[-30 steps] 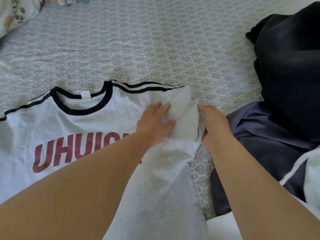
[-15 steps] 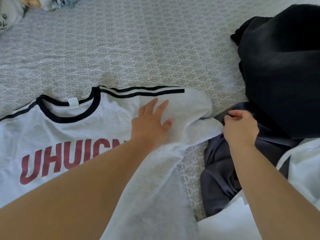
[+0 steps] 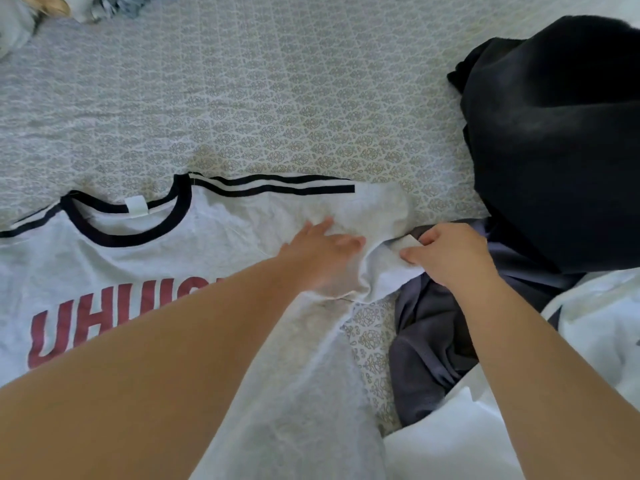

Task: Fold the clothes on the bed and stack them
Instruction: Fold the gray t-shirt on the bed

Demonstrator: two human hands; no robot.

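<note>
Grey T-shirt [image 3: 214,244] lies flat, front up, on the patterned bedspread [image 3: 277,98], dark neck trim and white label to the far left of both hands, red lettering partly under the left forearm. Left hand [image 3: 318,252] is flat on the shirt's shoulder area, fingers straight and spread, pressing the fabric down. Just beside it, to its right, the right hand [image 3: 450,254] pinches the edge of the shirt's sleeve [image 3: 384,268] betw. thumb and curled fingers; sleeve cloth bunches into a ridge betw. the two hands. Hands are close together but not touching. Two black stripes [image 3: 277,185] run along the shoulder seam just beyond the left hand's fingertips.

Under and to the right of the right hand: a crumpled blue-grey garment [image 3: 429,341], touching the sleeve end. Beyond the right hand, further right, a big black garment [image 3: 554,133] heaped up. Near the right forearm, white fabric [image 3: 450,441] on its near-left side and another white piece w/ dark trim [image 3: 599,323] to its right; can't tell if they're one item. Far beyond the left hand, top-left corner, some floral fabric [image 3: 45,8], too blurred to ID.
</note>
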